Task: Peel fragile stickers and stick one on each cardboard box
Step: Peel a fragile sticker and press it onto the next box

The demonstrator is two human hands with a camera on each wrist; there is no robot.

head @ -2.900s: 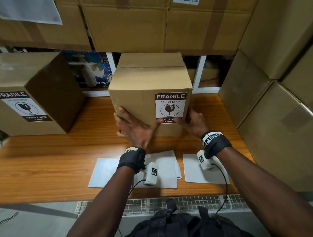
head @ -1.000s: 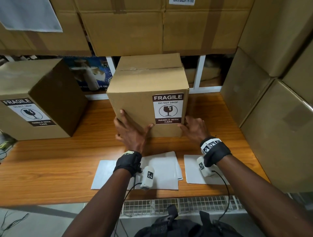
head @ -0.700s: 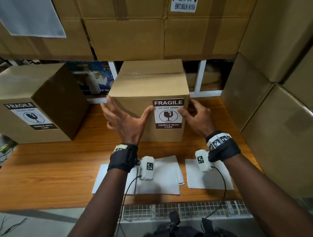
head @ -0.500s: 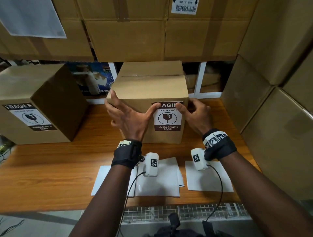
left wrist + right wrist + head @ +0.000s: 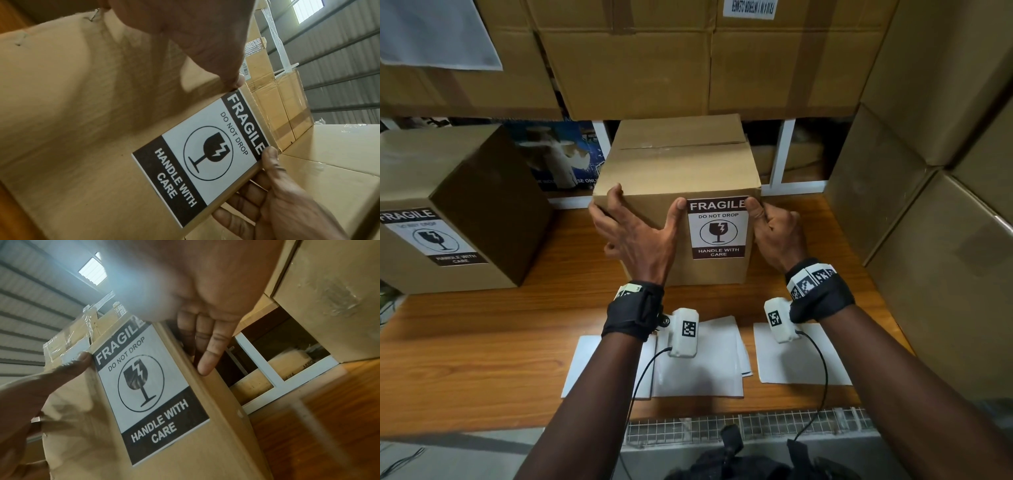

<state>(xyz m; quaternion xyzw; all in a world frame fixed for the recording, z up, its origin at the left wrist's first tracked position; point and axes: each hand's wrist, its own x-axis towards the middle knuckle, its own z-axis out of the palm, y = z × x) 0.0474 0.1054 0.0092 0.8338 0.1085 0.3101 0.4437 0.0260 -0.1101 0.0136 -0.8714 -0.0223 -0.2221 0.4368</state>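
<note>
Stacked cardboard cartons (image 5: 626, 65) are seen walling the back and right of a wooden desk (image 5: 465, 346), one of them bearing a white label (image 5: 750, 7) whose upside-down print is only partly readable. At the centre of the desk a cardboard box (image 5: 681, 178) is stood upright, its top seam closed, and on the right part of its front face a fragile sticker (image 5: 718, 228) is stuck, on which "FRAGILE", "DO NOT DROP", a cracked-glass symbol in a circle and "HANDLE WITH CARE" can be read in white and dark brown. To the left, well apart, a second box (image 5: 448, 205) is shown carrying a sticker of the same wording (image 5: 434, 238). Between the two, at the back, a blue printed carton (image 5: 561, 157) is partly visible, its lettering too cut off to read. The centre box is held at both sides: the left hand (image 5: 637, 236) is spread wide across the front face, its fingers hooked over the box's upper left corner and its thumb tip laid at the sticker's top left corner; the right hand (image 5: 774, 233) is curled round the box's right front edge, thumb tip pressed on the sticker's top right corner and fingers lying along the side face. White backing sheets (image 5: 698, 363) are left lying flat at the desk's near edge, beneath the wrists.
</note>
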